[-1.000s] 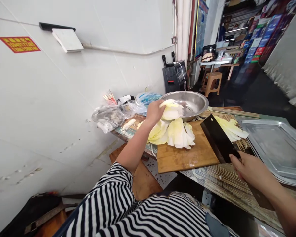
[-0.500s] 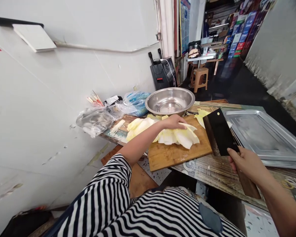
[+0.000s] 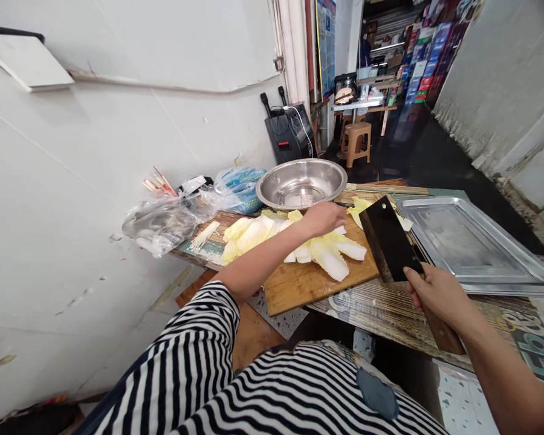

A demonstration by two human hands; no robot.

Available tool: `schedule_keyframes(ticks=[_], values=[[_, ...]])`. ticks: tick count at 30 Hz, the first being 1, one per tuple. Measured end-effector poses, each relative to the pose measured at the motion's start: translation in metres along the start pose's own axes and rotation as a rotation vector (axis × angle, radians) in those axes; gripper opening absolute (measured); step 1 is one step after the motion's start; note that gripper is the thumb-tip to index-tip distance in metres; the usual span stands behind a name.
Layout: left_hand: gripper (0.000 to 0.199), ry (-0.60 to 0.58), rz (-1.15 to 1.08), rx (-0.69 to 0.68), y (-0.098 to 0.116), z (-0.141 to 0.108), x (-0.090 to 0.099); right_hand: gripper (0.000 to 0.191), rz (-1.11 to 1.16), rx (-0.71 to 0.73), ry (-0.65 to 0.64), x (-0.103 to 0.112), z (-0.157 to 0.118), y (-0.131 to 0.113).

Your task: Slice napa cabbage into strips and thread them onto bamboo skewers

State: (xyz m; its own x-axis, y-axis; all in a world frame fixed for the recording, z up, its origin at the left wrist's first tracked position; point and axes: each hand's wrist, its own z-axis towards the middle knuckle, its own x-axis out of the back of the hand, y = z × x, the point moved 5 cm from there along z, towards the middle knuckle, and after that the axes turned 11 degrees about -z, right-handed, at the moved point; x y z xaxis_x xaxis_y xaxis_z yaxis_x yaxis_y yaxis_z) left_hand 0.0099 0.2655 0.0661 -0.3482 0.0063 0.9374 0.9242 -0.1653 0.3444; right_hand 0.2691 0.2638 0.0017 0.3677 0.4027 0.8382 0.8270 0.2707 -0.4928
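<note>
My right hand (image 3: 437, 293) is closed around the wooden handle of a broad dark cleaver (image 3: 392, 241), whose blade is raised at the right edge of the wooden cutting board (image 3: 299, 293). Pale yellow-white napa cabbage leaves (image 3: 330, 257) lie spread over the board. Just above their far side is my left hand (image 3: 325, 219), seen from the back. Its fingers point right and are mostly hidden, so whether they grip anything does not show. More cabbage pieces (image 3: 360, 208) lie beyond the cleaver, near its blade.
Behind the board stands a steel basin (image 3: 301, 184). Metal trays (image 3: 471, 241) lie on the right of the table. At the left are enoki mushrooms (image 3: 205, 235), plastic bags (image 3: 163, 217) and skewers (image 3: 159, 181). A white wall borders the left side.
My left hand has moved right across the cabbage and lifted a little, and the front leaves now lie more fanned out. The cleaver stays in my right hand. The view has turned slightly right.
</note>
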Motion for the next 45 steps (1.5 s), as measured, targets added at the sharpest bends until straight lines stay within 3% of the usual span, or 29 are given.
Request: schedule_keyframes(ticks=[3, 6, 9, 11, 13, 16, 18, 21, 24, 27, 29, 31, 33, 35, 39, 43, 45], values=[[0.033, -0.123, 0.061, -0.077, 0.031, -0.007, -0.033, 0.032, -0.081, 0.011, 0.018, 0.006, 0.001, -0.005], [0.031, -0.136, 0.069, 0.046, 0.029, -0.002, -0.053, 0.032, -0.248, 0.027, 0.099, 0.021, 0.003, -0.014], [0.031, -0.074, 0.093, 0.259, 0.004, 0.018, -0.05, 0.033, -0.325, 0.025, 0.115, 0.031, 0.005, -0.022], [0.04, -0.101, 0.122, 0.339, -0.009, 0.032, -0.048, 0.033, -0.337, 0.024, 0.113, 0.035, 0.005, -0.025], [0.046, -0.162, 0.137, 0.369, -0.014, 0.042, -0.049, 0.033, -0.331, 0.031, 0.122, 0.035, 0.005, -0.026], [0.039, -0.198, 0.139, 0.371, -0.011, 0.048, -0.049, 0.032, -0.321, 0.044, 0.146, 0.032, 0.003, -0.023], [0.037, -0.175, 0.133, 0.37, -0.008, 0.046, -0.039, 0.031, -0.326, 0.042, 0.147, 0.029, 0.002, -0.019], [0.034, -0.065, 0.065, 0.322, -0.003, 0.04, -0.006, 0.033, -0.318, 0.023, 0.067, 0.026, 0.001, -0.016], [0.038, 0.128, -0.057, 0.3, 0.001, 0.028, 0.04, 0.034, -0.373, 0.023, -0.04, 0.025, 0.0, -0.019], [0.044, 0.348, -0.113, 0.308, 0.005, 0.013, 0.079, 0.029, -0.584, 0.089, -0.036, 0.026, -0.001, -0.032], [0.042, 0.457, -0.113, 0.298, 0.009, 0.005, 0.095, 0.029, -0.715, 0.151, -0.026, 0.024, -0.005, -0.043], [0.041, 0.509, -0.087, 0.29, 0.012, 0.001, 0.098, 0.031, -0.777, 0.201, -0.044, 0.021, -0.011, -0.051], [0.041, 0.472, -0.037, 0.263, 0.014, 0.003, 0.084, 0.033, -0.78, 0.217, -0.074, 0.022, -0.017, -0.055], [0.04, 0.336, 0.023, 0.212, 0.017, 0.011, 0.057, 0.031, -0.743, 0.21, -0.102, 0.027, -0.022, -0.051], [0.037, 0.074, 0.102, 0.11, 0.019, 0.027, -0.002, 0.022, -0.584, 0.146, -0.142, 0.047, -0.028, -0.018], [0.038, 0.02, 0.076, 0.11, 0.011, 0.036, -0.022, 0.025, -0.529, -0.042, -0.077, 0.075, -0.036, 0.026], [0.038, 0.015, 0.076, 0.097, 0.01, 0.037, -0.029, 0.03, -0.548, -0.102, -0.021, 0.088, -0.038, 0.032]])
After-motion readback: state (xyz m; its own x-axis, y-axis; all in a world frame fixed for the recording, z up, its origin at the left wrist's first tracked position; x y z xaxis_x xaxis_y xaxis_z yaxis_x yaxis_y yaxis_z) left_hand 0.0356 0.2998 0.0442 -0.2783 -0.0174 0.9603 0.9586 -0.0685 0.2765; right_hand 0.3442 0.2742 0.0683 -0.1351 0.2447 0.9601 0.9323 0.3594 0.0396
